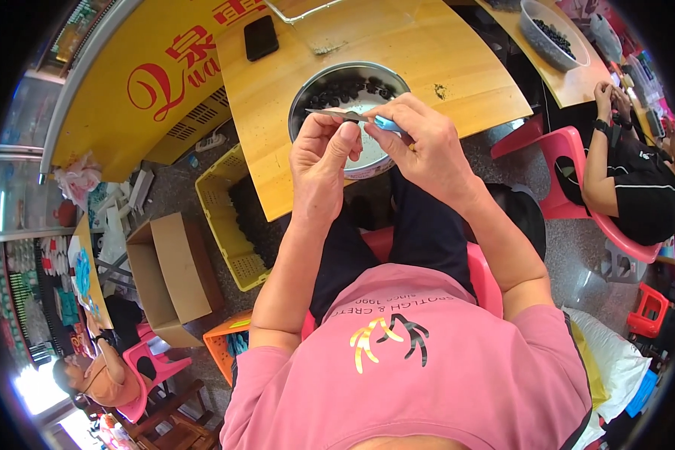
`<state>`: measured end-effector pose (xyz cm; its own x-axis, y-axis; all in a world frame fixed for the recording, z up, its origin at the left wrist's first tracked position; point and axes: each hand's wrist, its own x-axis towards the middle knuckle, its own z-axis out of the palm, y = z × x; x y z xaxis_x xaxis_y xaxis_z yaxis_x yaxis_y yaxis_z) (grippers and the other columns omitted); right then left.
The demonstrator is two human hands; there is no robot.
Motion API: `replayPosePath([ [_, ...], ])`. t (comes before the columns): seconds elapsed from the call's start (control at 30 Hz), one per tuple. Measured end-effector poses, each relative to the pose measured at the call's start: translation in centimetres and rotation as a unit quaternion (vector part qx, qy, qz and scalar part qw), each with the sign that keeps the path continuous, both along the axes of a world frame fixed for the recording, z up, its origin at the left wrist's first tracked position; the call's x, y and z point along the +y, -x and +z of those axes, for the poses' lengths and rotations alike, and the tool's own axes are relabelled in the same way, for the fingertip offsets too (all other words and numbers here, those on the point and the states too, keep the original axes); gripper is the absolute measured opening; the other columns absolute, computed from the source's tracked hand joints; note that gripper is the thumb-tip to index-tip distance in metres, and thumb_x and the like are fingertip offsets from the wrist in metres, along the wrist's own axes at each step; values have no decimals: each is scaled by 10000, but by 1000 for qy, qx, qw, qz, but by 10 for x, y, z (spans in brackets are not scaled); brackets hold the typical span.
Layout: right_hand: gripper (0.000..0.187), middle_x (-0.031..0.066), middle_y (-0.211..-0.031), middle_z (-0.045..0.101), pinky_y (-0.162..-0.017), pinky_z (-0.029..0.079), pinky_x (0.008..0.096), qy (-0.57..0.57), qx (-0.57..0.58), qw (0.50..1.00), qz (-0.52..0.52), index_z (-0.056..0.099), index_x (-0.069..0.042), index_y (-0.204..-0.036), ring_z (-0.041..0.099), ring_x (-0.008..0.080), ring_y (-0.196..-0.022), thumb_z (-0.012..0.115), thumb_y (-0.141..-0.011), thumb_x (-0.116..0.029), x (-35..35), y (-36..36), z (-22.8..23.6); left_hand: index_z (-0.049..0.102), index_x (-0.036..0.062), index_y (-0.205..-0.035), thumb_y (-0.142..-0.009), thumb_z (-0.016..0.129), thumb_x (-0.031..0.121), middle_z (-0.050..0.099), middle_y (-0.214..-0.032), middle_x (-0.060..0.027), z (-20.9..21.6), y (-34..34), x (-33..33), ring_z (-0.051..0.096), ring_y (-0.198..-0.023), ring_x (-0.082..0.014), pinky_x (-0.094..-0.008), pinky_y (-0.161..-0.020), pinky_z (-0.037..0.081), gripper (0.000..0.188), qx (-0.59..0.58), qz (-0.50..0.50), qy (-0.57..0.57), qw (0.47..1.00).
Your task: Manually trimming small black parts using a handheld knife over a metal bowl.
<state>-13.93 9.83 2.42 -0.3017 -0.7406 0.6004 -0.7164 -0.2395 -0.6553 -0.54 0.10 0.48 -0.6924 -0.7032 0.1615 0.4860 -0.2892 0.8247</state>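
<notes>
- One knife (387, 124), blue handle gripped in the fingers of my right hand (431, 146); tip toward the left edge of the worktop (457, 67), long axis crosswise before me.
- One small dark piece (354, 117), pinched between my left hand's (316, 161) thumb and fingers, at the blade, above the bowl (369, 169); its own long axis too small to make out.
- Bowl: one, at the worktop's near edge, dark pieces (337, 91) massed toward its far side.
- Progress: one in hand, seemingly mid-work; many lie in the bowl, finished or waiting I cannot tell.
</notes>
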Motion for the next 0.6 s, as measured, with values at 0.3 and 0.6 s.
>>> replayPosePath([
  [0.3, 174, 112, -859, 625, -532, 471, 310, 29, 69, 997, -35, 672, -24, -1016, 597, 218, -622, 683, -850, -74, -2, 2, -5, 583, 6, -1045, -914, 654, 93, 588, -883, -27, -2, -2, -3, 514, -754, -84, -233, -687, 434, 173, -1, 20, 51, 999],
  [0.6, 192, 65, -828, 637, -682, 468, 283, -23, -121, 992, -10, 676, 5, -979, 622, 170, -790, 673, -903, -171, 0, -2, 16, 626, -33, -1016, -882, 671, 36, 609, -906, -65, 2, -9, 0, 579, -745, -120, -235, -676, 452, 157, 19, 30, 15, 999],
])
